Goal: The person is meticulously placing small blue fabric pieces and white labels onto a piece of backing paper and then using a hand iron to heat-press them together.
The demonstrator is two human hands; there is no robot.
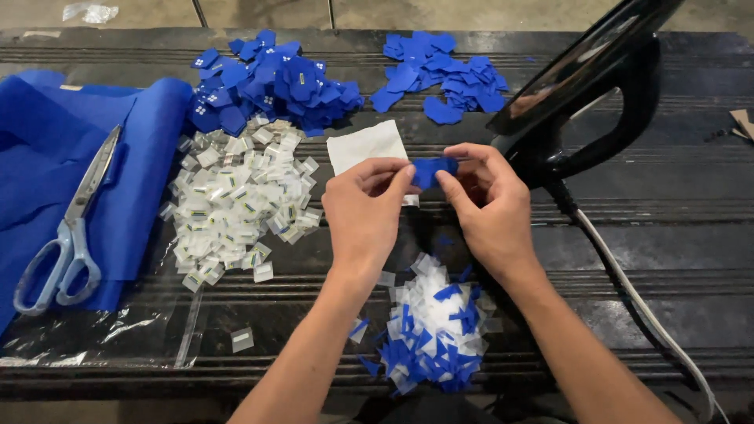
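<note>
Both hands meet over the middle of the dark slatted counter (675,235). The left hand (363,212) and the right hand (487,206) each pinch one end of a small blue fabric patch (430,170) between thumb and fingertips, holding it just above a white paper square (365,145).

Near the front edge, below the wrists, lies a heap of clear film scraps mixed with blue trimmings (436,334). Toward the left sits a pile of small clear-wrapped white tags (236,200), and along the back edge lie two heaps of cut blue patches (267,82), (440,71). Steel scissors with pale blue handles (67,228) rest on folded blue cloth (133,157) at the left end.

A black iron (585,86) stands tilted just beside the right hand, its cord (628,290) running toward the front right corner. The likeliest trouble is the right knuckles brushing the iron, which may be hot, or the forearm snagging the cord and tipping it. The patch is small and held only at its ends, so a loosened pinch could drop it into the scrap heap.
</note>
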